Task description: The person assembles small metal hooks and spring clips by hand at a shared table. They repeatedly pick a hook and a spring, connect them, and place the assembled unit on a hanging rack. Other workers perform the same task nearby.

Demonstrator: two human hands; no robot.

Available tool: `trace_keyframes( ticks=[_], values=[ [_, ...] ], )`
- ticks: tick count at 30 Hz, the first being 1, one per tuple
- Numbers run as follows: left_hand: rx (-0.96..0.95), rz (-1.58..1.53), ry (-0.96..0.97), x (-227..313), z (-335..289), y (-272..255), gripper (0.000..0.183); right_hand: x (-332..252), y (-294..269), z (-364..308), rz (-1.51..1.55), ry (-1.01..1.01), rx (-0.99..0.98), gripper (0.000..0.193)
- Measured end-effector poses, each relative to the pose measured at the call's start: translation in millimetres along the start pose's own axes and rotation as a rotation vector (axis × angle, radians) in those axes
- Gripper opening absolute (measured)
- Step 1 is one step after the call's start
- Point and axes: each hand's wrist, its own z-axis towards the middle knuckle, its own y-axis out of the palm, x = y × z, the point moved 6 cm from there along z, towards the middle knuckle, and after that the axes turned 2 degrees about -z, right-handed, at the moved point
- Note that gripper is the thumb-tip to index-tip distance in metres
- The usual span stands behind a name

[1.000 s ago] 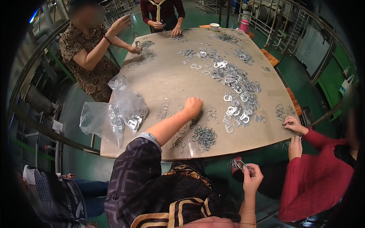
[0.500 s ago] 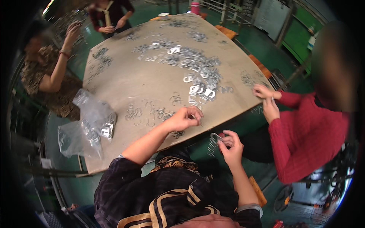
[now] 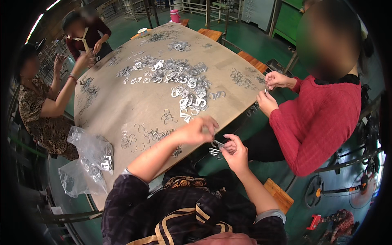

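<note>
My right hand [image 3: 235, 154] is closed on a metal hook [image 3: 219, 143] just past the table's near edge. Several more silvery metal pieces [image 3: 214, 152] hang beside its fingertips. Close by on the left, my left hand [image 3: 199, 131] is over the table edge, its fingers curled and smeared by motion. Whether it grips anything cannot be made out. Beyond it lies a large heap of shiny, flat, hook-shaped metal pieces [image 3: 192, 98]. Thin wire-like clips [image 3: 155, 134] lie in loose clusters on the table beside my left forearm.
A clear plastic bag [image 3: 92, 151] with metal pieces rests at the brown table's [image 3: 110, 106] left edge. A person in red [image 3: 314, 122] works at the right; two people stand at the far left. Wooden stools [image 3: 251, 61] line the right side. A white bowl [image 3: 142, 31] sits far back.
My two hands have come closer together, the left one now blurred beside the hook in the right. The whole view has shifted, so the table appears further left.
</note>
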Motion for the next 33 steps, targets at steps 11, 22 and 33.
trace_keyframes(
  ticks=[11,22,33],
  values=[
    [0.107,-0.348,-0.116,-23.4,-19.0,54.1,0.008,-4.8,2.7,1.9,-0.048,-0.114,-0.019,0.040],
    [0.202,-0.196,0.097,0.3,-44.6,53.9,0.008,78.6,61.4,119.9,-0.446,-0.220,-0.126,0.034],
    [0.223,-0.181,0.056,-18.4,-55.2,64.0,0.009,89.1,118.5,194.3,-0.661,-0.083,-0.074,0.038]
  ],
)
